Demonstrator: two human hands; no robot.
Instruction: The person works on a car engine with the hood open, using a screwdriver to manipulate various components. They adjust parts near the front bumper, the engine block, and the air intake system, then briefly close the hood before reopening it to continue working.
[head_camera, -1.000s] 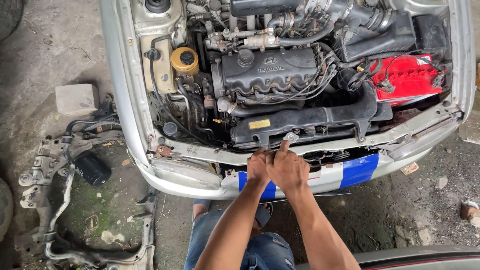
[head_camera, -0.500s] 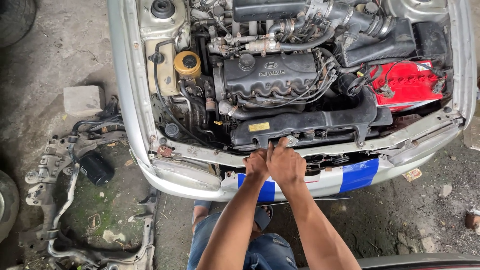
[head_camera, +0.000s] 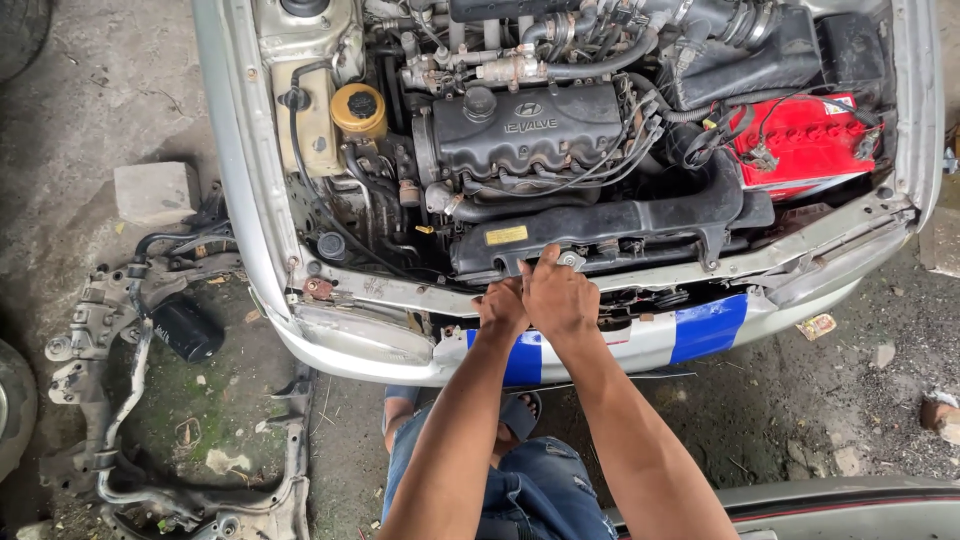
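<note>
Between the earlier frames and this one, both hands had barely shifted; they remained pressed together at the middle of the car's front crossmember (head_camera: 700, 268), while the view itself had drifted slightly so the engine bay sat a little further right and higher.

The left hand (head_camera: 500, 308) was curled closed against the near edge of the panel, though what it gripped, if anything, could not be told. The right hand (head_camera: 560, 295) lay beside and touching it, fingers (head_camera: 546, 258) stretched toward a small metal fitting (head_camera: 570, 260) on the crossmember, just near the black radiator shroud (head_camera: 600, 228). Whether those fingers pinched the fitting or only rested on it was hidden.

Farther back sat the dark valve cover (head_camera: 525, 125), a yellow reservoir cap (head_camera: 358, 108) to the left and a red battery (head_camera: 800, 145) to the right. A blue-taped bumper (head_camera: 700, 330) ran along the near side, and a detached subframe (head_camera: 110, 330) lay on the concrete floor to the left.

Judging by the pose, a slip looked possible: both hands crowded one small spot beside sheet-metal edges, so a sudden release could scrape knuckles, or a loosened part could drop into the gap behind the bumper.
</note>
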